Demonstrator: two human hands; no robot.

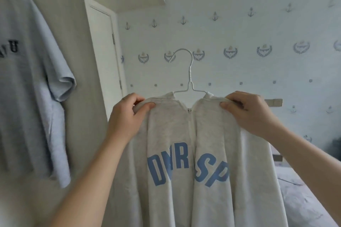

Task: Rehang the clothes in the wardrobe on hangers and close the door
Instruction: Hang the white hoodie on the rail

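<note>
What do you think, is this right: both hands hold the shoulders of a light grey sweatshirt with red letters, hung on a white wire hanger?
Not quite: the head view shows blue letters, not red. The rest holds: the left hand and right hand hold the shoulders of the light grey sweatshirt on its white wire hanger.

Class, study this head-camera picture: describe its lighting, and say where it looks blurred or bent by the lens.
Head view: soft, even light, no glare or hard shadows; the sweatshirt and white hanger at centre are fairly sharp; the grey T-shirt at the left edge is blurred; the wide lens makes the white door lean.
</note>
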